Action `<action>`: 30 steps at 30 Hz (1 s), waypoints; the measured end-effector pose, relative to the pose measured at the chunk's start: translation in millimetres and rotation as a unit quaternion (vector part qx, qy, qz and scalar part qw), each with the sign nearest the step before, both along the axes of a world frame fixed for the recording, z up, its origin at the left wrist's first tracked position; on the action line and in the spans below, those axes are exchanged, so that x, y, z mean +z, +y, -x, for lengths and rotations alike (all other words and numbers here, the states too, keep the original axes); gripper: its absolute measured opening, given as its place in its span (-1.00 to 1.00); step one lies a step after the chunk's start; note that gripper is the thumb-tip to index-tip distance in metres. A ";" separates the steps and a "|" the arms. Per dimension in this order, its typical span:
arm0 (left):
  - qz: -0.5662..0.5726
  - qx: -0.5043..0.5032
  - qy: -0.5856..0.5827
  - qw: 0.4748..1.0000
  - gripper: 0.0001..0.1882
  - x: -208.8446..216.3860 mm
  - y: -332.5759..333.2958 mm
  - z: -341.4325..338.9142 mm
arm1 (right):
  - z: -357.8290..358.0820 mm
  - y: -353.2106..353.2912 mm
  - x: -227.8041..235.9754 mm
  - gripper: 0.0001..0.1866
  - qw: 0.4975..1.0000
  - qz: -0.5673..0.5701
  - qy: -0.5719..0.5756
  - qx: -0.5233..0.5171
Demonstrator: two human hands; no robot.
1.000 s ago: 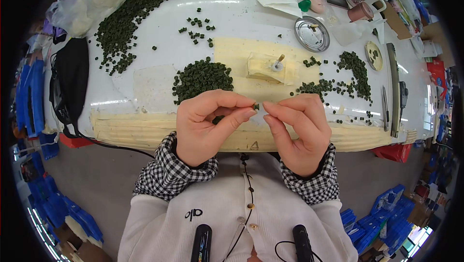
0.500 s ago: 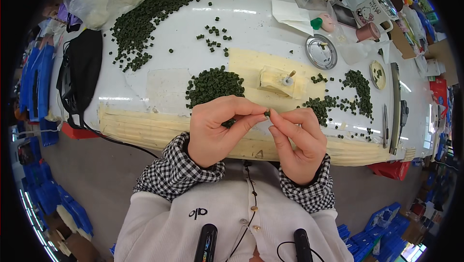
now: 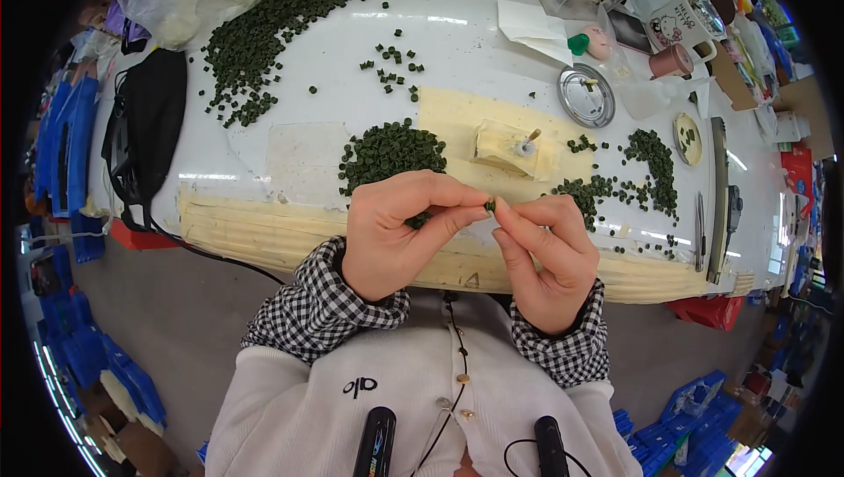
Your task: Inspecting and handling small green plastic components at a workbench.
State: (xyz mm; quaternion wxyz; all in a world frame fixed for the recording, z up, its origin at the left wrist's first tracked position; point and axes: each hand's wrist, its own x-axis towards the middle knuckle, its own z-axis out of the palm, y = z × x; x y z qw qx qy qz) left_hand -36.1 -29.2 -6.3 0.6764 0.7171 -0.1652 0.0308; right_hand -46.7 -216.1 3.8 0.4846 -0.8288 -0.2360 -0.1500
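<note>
Just above the table's front edge, a small dark green cylindrical piece [image 3: 490, 206] sits between my fingertips. My left hand [image 3: 400, 222] pinches it between thumb and index finger. From the other side, my right hand [image 3: 552, 257] meets it with its fingertips, the thumb tip lower down and the other fingers curled. The fingertips cover most of the piece. Behind my left hand lies a heap of similar green pieces [image 3: 391, 154]. Beyond my right hand is a smaller scattered group [image 3: 585, 189]. A block wrapped in cream tape [image 3: 501, 150], with a short peg standing in it, rests between them.
A large pile of green pieces [image 3: 255, 42] spreads at the back left beside a plastic bag [image 3: 163, 11]. At right are a round metal lid [image 3: 585, 95], more pieces [image 3: 651, 160], a small dish [image 3: 687, 139], a mug [image 3: 681, 21] and tweezers [image 3: 700, 231]. A black cloth bag [image 3: 151, 125] lies left.
Both hands have shifted very slightly to the right with the piece, which seems turned a little between the fingertips. The table things otherwise look the same.
</note>
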 end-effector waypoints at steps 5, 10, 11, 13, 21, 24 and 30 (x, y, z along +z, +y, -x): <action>0.008 0.007 0.010 1.000 -0.81 2.4 -0.2 0.0 | -0.4 -1.7 4.8 -0.59 1.000 0.002 0.002 -0.007; 0.010 0.016 0.017 1.000 -0.81 2.1 0.0 -0.3 | -24.6 -15.2 18.9 -0.68 0.992 0.050 -0.035 -0.114; 0.008 0.015 0.013 1.000 -0.81 0.8 -0.2 -1.5 | -34.2 -17.0 21.0 -0.70 0.987 0.076 -0.054 -0.134; 0.004 0.022 0.008 1.000 -0.81 -1.2 0.1 -1.9 | -51.7 -15.7 19.1 -0.78 0.982 0.118 -0.071 -0.126; -0.002 0.026 0.024 0.999 -0.84 -0.8 -0.2 -2.7 | -60.6 -14.1 16.8 -0.84 0.986 0.114 -0.067 -0.107; -0.013 0.018 -0.009 1.000 -0.81 -5.3 0.9 -3.2 | -44.1 -12.9 39.4 -0.89 0.984 0.062 -0.108 -0.131; -0.021 0.000 -0.017 1.000 -0.80 -3.1 0.7 -4.1 | -37.5 -5.7 25.5 -0.90 0.996 -0.079 0.005 0.048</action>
